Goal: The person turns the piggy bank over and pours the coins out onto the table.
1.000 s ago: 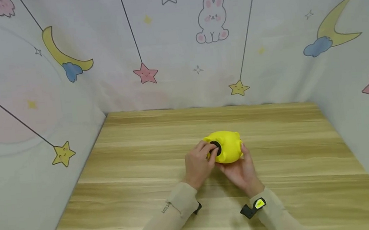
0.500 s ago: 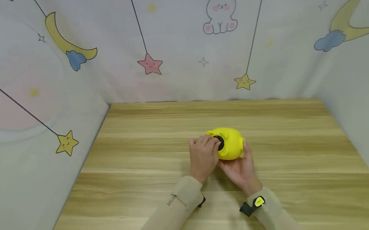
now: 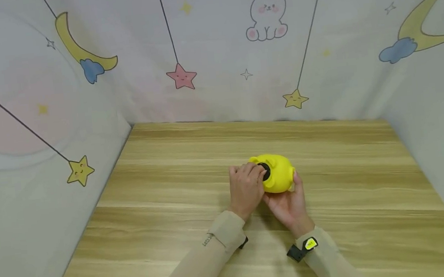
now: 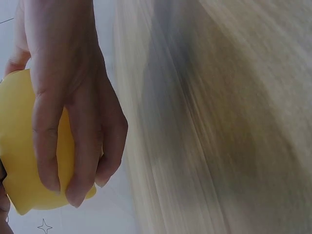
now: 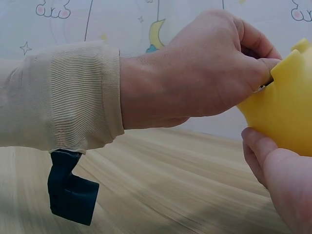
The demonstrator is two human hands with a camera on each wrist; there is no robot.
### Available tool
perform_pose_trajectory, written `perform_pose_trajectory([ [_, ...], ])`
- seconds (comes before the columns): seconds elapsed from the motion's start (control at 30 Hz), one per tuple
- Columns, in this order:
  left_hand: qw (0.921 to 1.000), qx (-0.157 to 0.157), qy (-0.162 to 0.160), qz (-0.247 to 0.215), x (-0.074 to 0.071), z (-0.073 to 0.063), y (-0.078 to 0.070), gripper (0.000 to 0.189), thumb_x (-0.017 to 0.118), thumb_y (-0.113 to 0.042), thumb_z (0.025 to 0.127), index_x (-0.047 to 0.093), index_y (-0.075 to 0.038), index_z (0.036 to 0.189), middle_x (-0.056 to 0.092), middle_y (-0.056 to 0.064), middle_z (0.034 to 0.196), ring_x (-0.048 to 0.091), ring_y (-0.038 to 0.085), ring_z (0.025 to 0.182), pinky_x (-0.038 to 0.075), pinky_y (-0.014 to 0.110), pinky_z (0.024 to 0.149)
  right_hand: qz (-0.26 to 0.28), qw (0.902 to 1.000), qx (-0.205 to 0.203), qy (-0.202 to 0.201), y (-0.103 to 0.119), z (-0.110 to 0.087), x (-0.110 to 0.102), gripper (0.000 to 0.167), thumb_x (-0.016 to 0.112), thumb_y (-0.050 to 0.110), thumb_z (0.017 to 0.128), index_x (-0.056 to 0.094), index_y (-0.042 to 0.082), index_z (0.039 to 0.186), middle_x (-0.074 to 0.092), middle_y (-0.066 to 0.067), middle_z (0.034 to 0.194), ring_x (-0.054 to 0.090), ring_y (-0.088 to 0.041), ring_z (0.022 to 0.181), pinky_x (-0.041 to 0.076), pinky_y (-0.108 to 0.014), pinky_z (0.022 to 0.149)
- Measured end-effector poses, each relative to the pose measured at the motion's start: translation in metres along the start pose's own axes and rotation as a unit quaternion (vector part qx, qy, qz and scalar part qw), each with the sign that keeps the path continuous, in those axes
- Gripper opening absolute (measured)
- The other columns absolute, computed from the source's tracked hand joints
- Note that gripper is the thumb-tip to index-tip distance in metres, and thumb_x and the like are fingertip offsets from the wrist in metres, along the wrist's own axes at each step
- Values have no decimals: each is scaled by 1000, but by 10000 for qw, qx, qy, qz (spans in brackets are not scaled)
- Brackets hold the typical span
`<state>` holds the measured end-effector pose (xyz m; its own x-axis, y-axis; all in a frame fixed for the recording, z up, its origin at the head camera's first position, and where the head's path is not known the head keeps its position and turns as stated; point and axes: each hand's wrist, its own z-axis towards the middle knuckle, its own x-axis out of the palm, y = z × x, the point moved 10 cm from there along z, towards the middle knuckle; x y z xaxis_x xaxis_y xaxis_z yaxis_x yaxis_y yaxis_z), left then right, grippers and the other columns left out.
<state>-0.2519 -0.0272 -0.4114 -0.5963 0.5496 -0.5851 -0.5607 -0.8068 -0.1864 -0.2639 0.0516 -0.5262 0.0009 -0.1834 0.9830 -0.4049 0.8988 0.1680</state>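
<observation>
A yellow piggy bank (image 3: 282, 175) with small rounded feet is held on its side above the table. It has a round black stopper (image 3: 266, 170) in its underside. My left hand (image 3: 245, 190) has its thumb and fingers bent at the stopper, pinching it and covering part of it. In the right wrist view the left thumb and forefinger meet at the dark stopper. My right hand (image 3: 286, 207) cradles the bank from below and from the right, thumb on its end. The left wrist view shows these right-hand fingers (image 4: 85, 146) spread around the yellow body.
The wood-grain table (image 3: 168, 161) extends around both hands. Pale fabric walls (image 3: 222, 98) printed with stars, moons and a rabbit enclose its back and sides. Black wrist mounts (image 3: 296, 253) hang under the sleeves near the tabletop.
Over the second, my left hand has turned at the stopper, its knuckles swinging up and to the right. The right hand keeps its hold on the bank. The head view has shifted a little.
</observation>
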Motion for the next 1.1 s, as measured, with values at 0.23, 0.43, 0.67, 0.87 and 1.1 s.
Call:
perform_pose_trajectory([
  [0.23, 9998, 37, -80, -201, -2, 4, -1, 10, 68, -13, 94, 73, -8, 87, 67, 3, 86, 64, 19, 79, 40, 36, 72, 54, 9998, -191, 51, 0, 3, 3, 67, 53, 57, 96, 32, 18, 145, 47, -9, 136, 53, -23, 119, 38, -34, 107],
  [0.43, 9988, -159, -138, -451, -1, -1, 0, 10, 68, -11, 94, 72, -6, 86, 67, 5, 84, 64, 20, 77, 39, 37, 71, 177, 9992, -305, -169, -1, 1, -4, 68, 56, 56, 94, 32, 18, 145, 47, -8, 135, 54, -23, 118, 36, -33, 108],
  [0.67, 9969, -480, -178, -603, 1, -1, 1, 9, 70, -11, 93, 70, -6, 86, 67, 5, 84, 64, 19, 76, 39, 36, 71, 202, 9988, -409, -191, 2, -1, -3, 67, 56, 55, 95, 32, 18, 144, 45, -7, 136, 53, -23, 119, 34, -33, 110],
  [0.87, 9967, -616, -205, -486, 2, 2, 4, 11, 71, -14, 93, 71, -7, 84, 68, 3, 83, 65, 17, 76, 40, 37, 72, 24, 9989, -462, -58, 6, 0, 1, 65, 53, 56, 96, 33, 18, 145, 43, -7, 139, 53, -23, 120, 33, -34, 111],
  [1.1, 9966, -690, -206, -409, 1, -1, 7, 12, 71, -16, 93, 71, -8, 84, 68, 2, 82, 63, 18, 76, 39, 39, 73, 0, 9990, -436, -30, 6, 0, -3, 67, 54, 55, 96, 32, 18, 146, 44, -9, 139, 53, -24, 121, 36, -36, 109],
])
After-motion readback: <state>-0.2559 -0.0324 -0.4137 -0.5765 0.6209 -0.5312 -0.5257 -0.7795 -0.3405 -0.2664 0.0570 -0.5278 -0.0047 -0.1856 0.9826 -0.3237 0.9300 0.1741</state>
